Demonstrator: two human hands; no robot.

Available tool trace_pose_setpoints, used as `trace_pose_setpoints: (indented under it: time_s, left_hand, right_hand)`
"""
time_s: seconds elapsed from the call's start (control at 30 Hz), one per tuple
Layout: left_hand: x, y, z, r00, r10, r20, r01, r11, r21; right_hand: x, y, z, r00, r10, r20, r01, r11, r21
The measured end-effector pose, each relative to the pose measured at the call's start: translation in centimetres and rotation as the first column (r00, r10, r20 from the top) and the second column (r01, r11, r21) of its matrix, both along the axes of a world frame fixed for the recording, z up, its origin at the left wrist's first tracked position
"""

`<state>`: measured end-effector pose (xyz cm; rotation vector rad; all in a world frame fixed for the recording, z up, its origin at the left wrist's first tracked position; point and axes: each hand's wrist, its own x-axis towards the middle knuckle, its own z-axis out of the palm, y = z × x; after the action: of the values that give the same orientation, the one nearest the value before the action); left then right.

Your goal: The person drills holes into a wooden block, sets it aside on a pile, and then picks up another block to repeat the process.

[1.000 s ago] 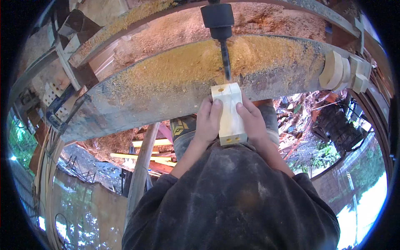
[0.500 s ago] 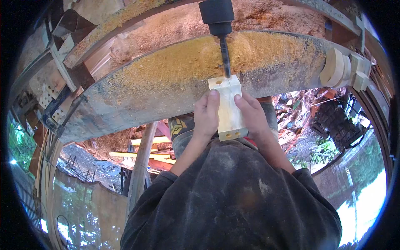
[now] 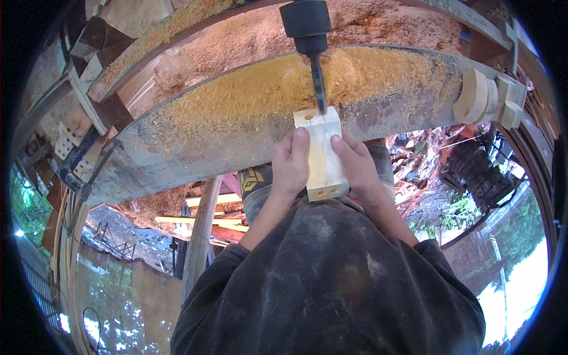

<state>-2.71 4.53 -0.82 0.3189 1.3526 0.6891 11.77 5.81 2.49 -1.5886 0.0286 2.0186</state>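
Observation:
Between my hands is a pale wooden block point(image 3: 324, 155), gripped from both long sides. My left hand point(image 3: 291, 160) wraps its left side, thumb resting along the top. On the opposite side my right hand point(image 3: 358, 161) is closed the same way, thumb on the block's edge. A drill bit point(image 3: 319, 86) hangs from a black chuck point(image 3: 306, 26) and meets the far end of the block. Beside the bit, that end has one round hole. Two holes show in the near end. My lower fingers are hidden under the block.
Sawdust covers the plank table point(image 3: 236, 97) around the bit. Several small wooden pieces point(image 3: 473, 97) stand at its right end. A wooden pole point(image 3: 202, 234) leans below on the left, near yellow strips of wood point(image 3: 207, 220). A dark machine part point(image 3: 480, 174) lies to the right.
The whole view has shifted very slightly. My hands keep their hold on the block, and the bit stays at its far end.

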Motion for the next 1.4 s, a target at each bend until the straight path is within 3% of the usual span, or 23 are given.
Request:
trace_pose_setpoints:
  time_s: [0.27, 0.63, 0.87, 1.4]
  left_hand:
    - [0.10, -0.01, -0.02, 0.999, 0.025, 0.027, -0.024, 0.999, -0.037]
    - [-0.05, 0.68, 0.71, 0.996, -0.068, -0.058, 0.065, 0.997, -0.049]
    - [0.11, 0.76, 0.76, 1.000, 0.005, 0.014, -0.004, 0.997, -0.074]
    - [0.50, 0.82, 0.50, 0.999, 0.008, -0.053, -0.011, 0.999, -0.052]
  right_hand:
    - [-0.09, 0.20, 0.18, 0.999, 0.039, 0.017, -0.039, 0.999, 0.016]
    - [0.15, -0.11, -0.13, 0.999, 0.044, 0.007, -0.045, 0.999, 0.032]
    - [0.03, 0.40, 0.21, 1.000, 0.023, -0.008, -0.023, 1.000, -0.021]
    - [0.02, 0.19, -0.33, 1.000, -0.009, -0.012, 0.009, 1.000, -0.029]
